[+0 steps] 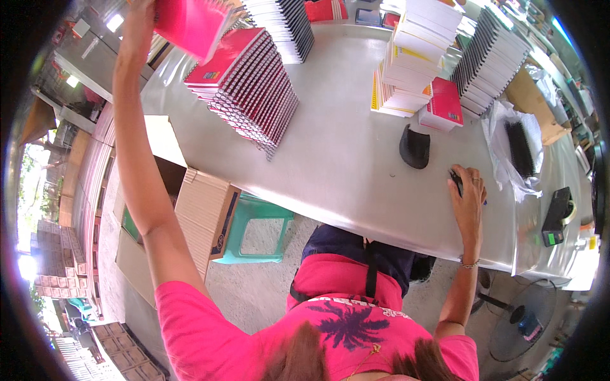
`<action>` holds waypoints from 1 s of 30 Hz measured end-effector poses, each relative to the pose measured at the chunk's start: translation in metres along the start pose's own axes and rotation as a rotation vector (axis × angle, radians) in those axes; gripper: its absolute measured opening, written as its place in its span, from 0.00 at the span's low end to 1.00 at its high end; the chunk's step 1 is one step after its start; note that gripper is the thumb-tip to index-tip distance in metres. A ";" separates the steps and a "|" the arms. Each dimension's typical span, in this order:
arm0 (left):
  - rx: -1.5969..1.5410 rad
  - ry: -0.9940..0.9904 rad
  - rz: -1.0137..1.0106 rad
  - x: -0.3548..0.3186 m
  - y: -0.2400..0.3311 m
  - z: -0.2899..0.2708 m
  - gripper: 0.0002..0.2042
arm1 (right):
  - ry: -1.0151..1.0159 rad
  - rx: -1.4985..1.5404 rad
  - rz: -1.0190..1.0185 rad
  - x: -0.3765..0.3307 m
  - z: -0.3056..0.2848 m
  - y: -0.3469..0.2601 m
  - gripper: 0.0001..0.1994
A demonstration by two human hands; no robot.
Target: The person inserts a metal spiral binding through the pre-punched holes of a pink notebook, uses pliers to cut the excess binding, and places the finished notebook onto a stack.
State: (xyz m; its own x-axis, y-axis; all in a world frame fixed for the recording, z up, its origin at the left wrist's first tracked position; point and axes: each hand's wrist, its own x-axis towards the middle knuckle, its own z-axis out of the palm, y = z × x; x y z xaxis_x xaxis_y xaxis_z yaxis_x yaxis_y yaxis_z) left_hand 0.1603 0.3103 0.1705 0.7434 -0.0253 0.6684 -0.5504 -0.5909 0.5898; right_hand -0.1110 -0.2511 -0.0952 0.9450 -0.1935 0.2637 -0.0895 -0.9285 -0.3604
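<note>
At the upper left, my left hand (138, 25) grips a red-covered notebook (190, 26), slightly blurred and cut off by the picture's edge. Just below it, a tall stack of spiral notebooks (244, 89) with red covers and white coils leans on the table. My right hand (469, 190) rests low over the table at the right, closed round a small dark tool (455, 182). Fingers hide most of that tool, so its kind is unclear. A black curved piece (415, 147) lies a little beyond this hand. Past it sit a small red-covered stack (443, 106) and tall white paper stacks (419, 44).
Black coils line another stack (489, 60) at the back right. A plastic bag with black coils (521, 149) and a tape dispenser (557, 217) lie on the right. An open carboard box (203, 209) and green stool (257, 232) stand below the table's edge (330, 219). A fan (518, 314) is lower right.
</note>
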 end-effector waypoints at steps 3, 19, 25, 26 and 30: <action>-0.127 -0.270 0.007 0.004 0.000 0.034 0.19 | -0.001 -0.043 -0.003 0.005 -0.004 0.003 0.16; 0.313 -0.668 0.328 -0.057 0.030 0.139 0.22 | 0.143 0.194 -0.025 0.059 -0.001 -0.004 0.11; 0.308 -0.785 0.382 -0.046 0.039 0.141 0.22 | 0.455 0.162 -0.335 0.109 0.014 -0.008 0.19; 0.311 -0.769 0.401 -0.047 0.043 0.143 0.21 | 0.480 0.106 -0.342 0.113 0.022 -0.008 0.21; 0.508 -0.563 0.436 -0.063 0.068 0.136 0.17 | 0.303 -0.069 -0.324 0.129 0.039 -0.015 0.23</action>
State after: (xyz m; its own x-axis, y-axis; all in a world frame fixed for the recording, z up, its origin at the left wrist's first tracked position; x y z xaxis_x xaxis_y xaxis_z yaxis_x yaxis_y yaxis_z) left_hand 0.1283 0.1620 0.1066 0.6569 -0.6482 0.3851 -0.6932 -0.7202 -0.0298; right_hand 0.0246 -0.2499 -0.0906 0.7940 0.0368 0.6068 0.1656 -0.9735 -0.1577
